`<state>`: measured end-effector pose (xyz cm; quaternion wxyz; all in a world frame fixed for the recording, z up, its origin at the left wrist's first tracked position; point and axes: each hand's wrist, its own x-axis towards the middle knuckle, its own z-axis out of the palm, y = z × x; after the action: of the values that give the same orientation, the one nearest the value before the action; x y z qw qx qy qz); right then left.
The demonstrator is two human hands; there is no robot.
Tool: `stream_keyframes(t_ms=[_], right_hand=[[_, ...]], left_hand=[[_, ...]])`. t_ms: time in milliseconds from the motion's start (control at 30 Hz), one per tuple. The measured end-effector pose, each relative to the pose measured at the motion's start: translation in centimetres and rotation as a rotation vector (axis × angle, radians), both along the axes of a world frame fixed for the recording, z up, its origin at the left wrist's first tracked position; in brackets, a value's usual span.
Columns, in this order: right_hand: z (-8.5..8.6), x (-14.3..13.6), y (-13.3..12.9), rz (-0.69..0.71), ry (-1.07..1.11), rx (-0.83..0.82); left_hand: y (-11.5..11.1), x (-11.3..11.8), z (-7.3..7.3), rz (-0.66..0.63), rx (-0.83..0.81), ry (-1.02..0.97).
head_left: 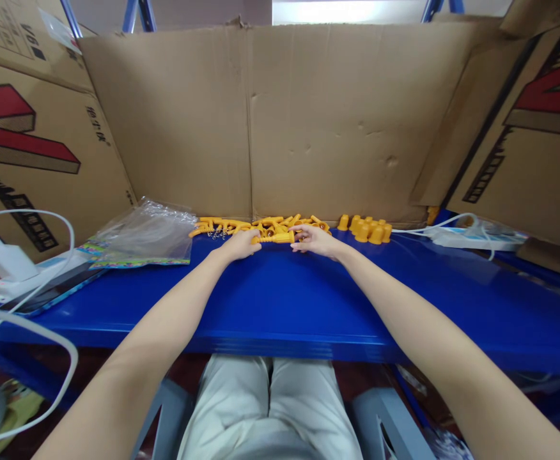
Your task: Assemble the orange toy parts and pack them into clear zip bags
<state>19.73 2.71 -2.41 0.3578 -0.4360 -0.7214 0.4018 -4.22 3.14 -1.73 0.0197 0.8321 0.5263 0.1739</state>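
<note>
My left hand point(240, 246) is closed on the narrow end of a yellow plastic piece point(280, 237), which lies level just above the blue table. The piece has a ribbed, thin shaft and widens towards the right. At that wider end, the curled fingers of my right hand point(314, 241) close around its rim; whether they also hold something small is hard to make out. Behind both hands spreads a pile of yellow plastic parts point(270, 222). Several small metal hooks or springs point(220, 231) lie by the pile's left part.
Yellow cups point(376, 234) stand upside down at the right. Clear plastic bags point(148, 233) lie at the left, near a white charger point(9, 262) with cables. A power strip point(476, 237) lies far right. Cardboard walls point(337, 128) enclose the blue table point(289, 300) at the back and sides.
</note>
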Motion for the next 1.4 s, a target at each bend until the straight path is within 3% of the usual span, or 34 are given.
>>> stream_keyframes(t_ms=[733,967,1400], right_hand=[[0.8,-0.5,-1.0,-0.012,-0.01,-0.142],[0.6,-0.1,-0.7,0.056,-0.006,-0.085],[1.1,-0.6,-1.3,-0.006,0.005,-0.091]], left_hand=[[-0.2,0.2,0.1,0.023,0.075,0.089],[-0.7,0.5,0.4,0.044,0.082,0.106],[-1.0,0.7,0.4,0.056,0.117,0.111]])
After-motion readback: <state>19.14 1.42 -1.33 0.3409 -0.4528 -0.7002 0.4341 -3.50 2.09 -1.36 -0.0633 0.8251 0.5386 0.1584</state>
